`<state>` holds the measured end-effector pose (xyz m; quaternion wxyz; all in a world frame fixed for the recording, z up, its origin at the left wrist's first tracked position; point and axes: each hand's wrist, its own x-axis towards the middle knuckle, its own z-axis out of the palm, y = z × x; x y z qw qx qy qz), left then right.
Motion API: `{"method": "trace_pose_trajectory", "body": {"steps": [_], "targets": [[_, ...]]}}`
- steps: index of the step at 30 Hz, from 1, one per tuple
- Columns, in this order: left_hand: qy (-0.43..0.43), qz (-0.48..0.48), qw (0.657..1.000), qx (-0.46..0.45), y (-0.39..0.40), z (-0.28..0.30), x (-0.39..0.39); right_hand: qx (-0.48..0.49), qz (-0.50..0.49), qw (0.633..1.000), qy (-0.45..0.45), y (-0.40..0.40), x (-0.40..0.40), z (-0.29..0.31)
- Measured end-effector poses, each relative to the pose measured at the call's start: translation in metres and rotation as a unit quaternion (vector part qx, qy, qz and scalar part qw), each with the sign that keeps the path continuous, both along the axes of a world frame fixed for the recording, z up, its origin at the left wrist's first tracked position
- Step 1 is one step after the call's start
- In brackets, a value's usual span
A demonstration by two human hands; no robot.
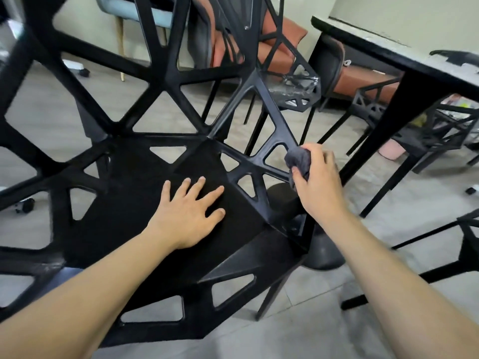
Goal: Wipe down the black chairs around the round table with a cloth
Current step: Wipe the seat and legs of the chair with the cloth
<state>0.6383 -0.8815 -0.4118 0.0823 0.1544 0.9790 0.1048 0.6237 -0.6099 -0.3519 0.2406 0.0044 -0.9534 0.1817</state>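
Left hand [190, 216] lies flat, fingers spread, on the black chair [129, 203] seat. Right hand [317, 181] – grip closed round a bunched grey cloth [298, 160] – presses it to the chair's side strut

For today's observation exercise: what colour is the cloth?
Dark grey. The cloth, bunched in the right hand, shows best in the head view.

Left hand [190, 212] flat, fingers spread, palm down — right hand [315, 178] farther out, fingers curled, gripping; both forearms extended.
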Motion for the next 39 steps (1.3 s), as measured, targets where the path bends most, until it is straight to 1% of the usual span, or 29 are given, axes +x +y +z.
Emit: {"method": "trace_pose_trajectory", "body": {"steps": [4,7,10,14,19,23,28,32,34,37,39], "targets": [[0.004,-0.004,1.000,-0.002,0.001,0.001,0.002,0.035,0.008,0.999,0.019,-0.017,-0.035,0.019],[0.006,-0.006,1.000,-0.002,0.001,0.001,0.003,0.021,0.008,1.000,0.020,-0.039,-0.086,0.042],[0.007,-0.002,1.000,0.000,0.001,0.000,0.004,0.028,-0.006,0.999,0.019,-0.064,-0.143,0.064],[0.009,0.000,1.000,0.021,0.000,0.000,0.003,0.011,-0.017,1.000,0.010,-0.091,-0.207,0.086],[0.016,0.014,0.999,0.030,0.001,-0.001,-0.005,-0.020,0.012,1.000,0.017,-0.087,-0.228,0.085],[0.004,0.021,0.999,0.030,0.000,-0.001,-0.005,-0.051,0.030,0.998,0.013,-0.075,-0.200,0.079],[0.002,0.020,0.999,0.026,0.000,0.002,-0.010,-0.081,0.043,0.996,0.021,-0.039,-0.113,0.043],[0.001,0.022,0.999,0.024,0.002,-0.001,-0.011,-0.081,0.009,0.996,0.018,-0.002,-0.037,0.004],[0.003,0.025,0.999,0.022,0.001,-0.002,-0.012,-0.102,-0.006,0.995,0.013,0.010,-0.002,-0.008],[0.001,0.025,1.000,0.017,0.002,-0.002,-0.012,-0.135,-0.054,0.989,0.012,0.012,0.035,-0.018],[0.008,0.025,1.000,0.018,0.003,-0.003,-0.012,-0.127,-0.068,0.989,0.027,0.002,0.058,-0.030]]}}
